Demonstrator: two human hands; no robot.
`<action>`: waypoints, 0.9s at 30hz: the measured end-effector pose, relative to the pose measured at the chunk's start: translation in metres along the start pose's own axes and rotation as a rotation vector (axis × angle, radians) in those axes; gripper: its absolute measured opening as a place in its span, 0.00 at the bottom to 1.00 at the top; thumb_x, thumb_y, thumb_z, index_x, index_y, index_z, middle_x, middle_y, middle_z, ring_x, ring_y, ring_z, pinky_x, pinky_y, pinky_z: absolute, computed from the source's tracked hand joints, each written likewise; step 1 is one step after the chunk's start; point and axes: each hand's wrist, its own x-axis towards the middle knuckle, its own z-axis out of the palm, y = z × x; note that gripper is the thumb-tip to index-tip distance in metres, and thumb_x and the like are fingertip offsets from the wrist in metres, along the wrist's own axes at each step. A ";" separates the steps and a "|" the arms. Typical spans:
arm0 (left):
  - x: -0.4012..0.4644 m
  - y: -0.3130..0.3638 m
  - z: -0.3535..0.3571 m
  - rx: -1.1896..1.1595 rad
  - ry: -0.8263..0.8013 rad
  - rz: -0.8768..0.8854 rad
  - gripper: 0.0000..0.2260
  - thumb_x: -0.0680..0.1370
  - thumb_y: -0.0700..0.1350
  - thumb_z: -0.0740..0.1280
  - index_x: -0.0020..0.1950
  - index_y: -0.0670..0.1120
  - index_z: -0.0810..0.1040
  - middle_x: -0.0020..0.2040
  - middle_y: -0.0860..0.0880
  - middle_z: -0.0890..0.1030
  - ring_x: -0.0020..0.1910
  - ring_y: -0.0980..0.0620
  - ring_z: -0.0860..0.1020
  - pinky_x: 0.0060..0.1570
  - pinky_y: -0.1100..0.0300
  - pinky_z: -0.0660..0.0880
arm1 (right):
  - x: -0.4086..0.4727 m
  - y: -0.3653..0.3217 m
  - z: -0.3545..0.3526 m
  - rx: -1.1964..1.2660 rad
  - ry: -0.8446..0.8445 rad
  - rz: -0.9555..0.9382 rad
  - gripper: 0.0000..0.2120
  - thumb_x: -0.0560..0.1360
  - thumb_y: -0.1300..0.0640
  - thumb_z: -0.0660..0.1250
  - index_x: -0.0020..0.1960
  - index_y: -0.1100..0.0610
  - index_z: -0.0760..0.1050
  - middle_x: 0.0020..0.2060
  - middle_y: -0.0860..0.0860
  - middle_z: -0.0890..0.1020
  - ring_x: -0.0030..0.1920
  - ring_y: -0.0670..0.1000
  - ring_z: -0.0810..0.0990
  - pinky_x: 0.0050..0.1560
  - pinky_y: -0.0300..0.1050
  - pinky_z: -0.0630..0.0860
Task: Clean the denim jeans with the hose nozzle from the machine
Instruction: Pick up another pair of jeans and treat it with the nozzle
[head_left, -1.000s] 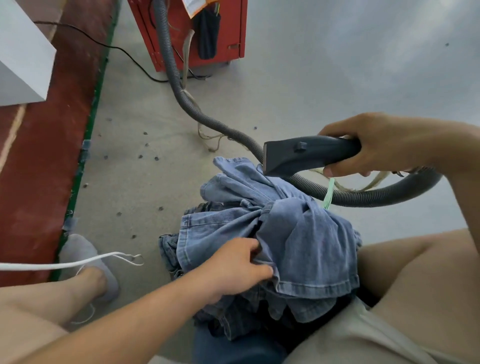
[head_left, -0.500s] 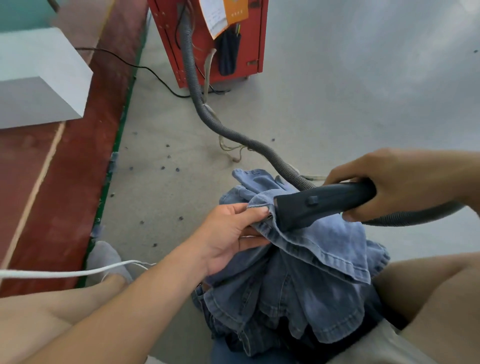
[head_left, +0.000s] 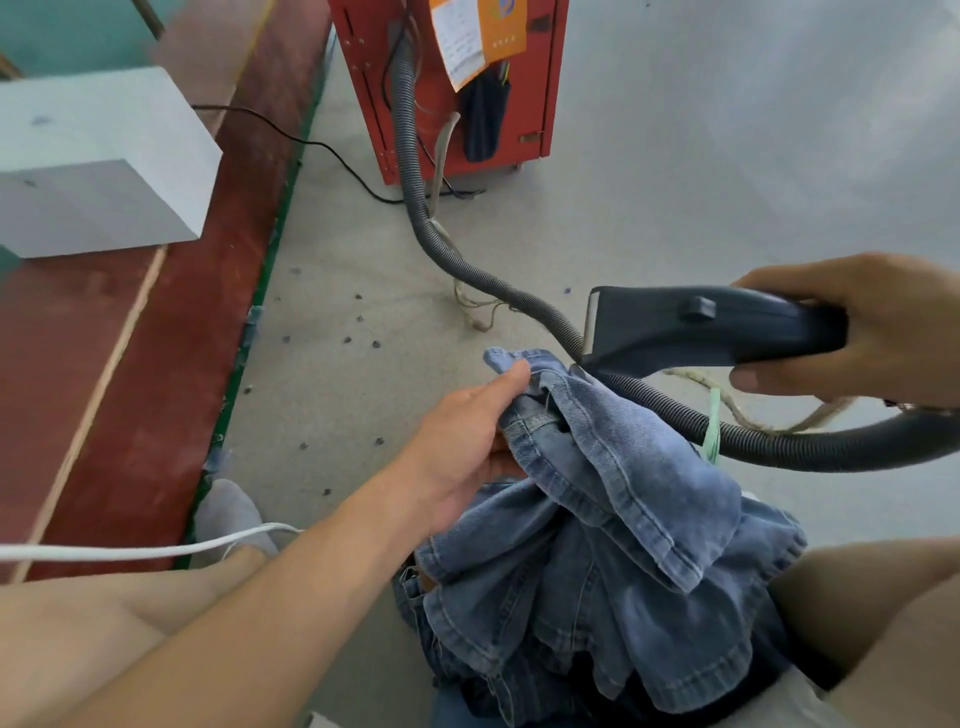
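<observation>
In the head view, the jeans (head_left: 613, 525) lie bunched in a heap on the person's lap, between the bare knees, and serve here as the landmark. The left hand (head_left: 467, 447) grips a folded edge at the heap's upper left, thumb on top of the denim and fingers curled beneath it. Above and to the right of the jeans, the right hand (head_left: 857, 332) is wrapped round the handle of the dark nozzle (head_left: 691, 325), whose flat mouth faces left and hangs just above the cloth's top edge; whether it touches the denim cannot be told. The grey ribbed hose (head_left: 498, 291) runs from behind the nozzle, passes just beyond the jeans' top, and climbs away to the red machine (head_left: 540, 78) far above the heap on the grey floor (head_left: 727, 182). A second stretch of hose curves off to the right of the jeans. A white cable (head_left: 130, 551) crosses the left leg, left of the heap, near a grey sock (head_left: 228, 512). A white box (head_left: 98, 161) stands far to the upper left.
</observation>
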 end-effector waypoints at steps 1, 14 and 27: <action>0.000 0.000 0.001 0.006 0.005 -0.001 0.24 0.83 0.59 0.63 0.63 0.41 0.83 0.56 0.40 0.86 0.58 0.39 0.84 0.63 0.42 0.78 | -0.003 -0.002 -0.002 0.014 -0.002 0.001 0.29 0.62 0.27 0.72 0.62 0.33 0.78 0.32 0.45 0.83 0.26 0.44 0.82 0.19 0.41 0.75; 0.002 0.018 0.000 0.178 -0.134 0.012 0.32 0.85 0.64 0.50 0.61 0.40 0.82 0.48 0.37 0.86 0.43 0.42 0.84 0.39 0.53 0.82 | 0.009 -0.038 0.017 -0.081 -0.093 -0.159 0.19 0.70 0.27 0.66 0.58 0.30 0.75 0.39 0.35 0.83 0.36 0.38 0.82 0.34 0.38 0.78; 0.001 0.021 -0.005 0.094 -0.141 -0.062 0.30 0.86 0.62 0.52 0.52 0.41 0.84 0.43 0.38 0.85 0.39 0.44 0.85 0.37 0.54 0.84 | 0.013 -0.045 0.030 -0.189 -0.122 -0.217 0.19 0.69 0.29 0.62 0.59 0.28 0.74 0.40 0.31 0.83 0.39 0.35 0.81 0.35 0.39 0.77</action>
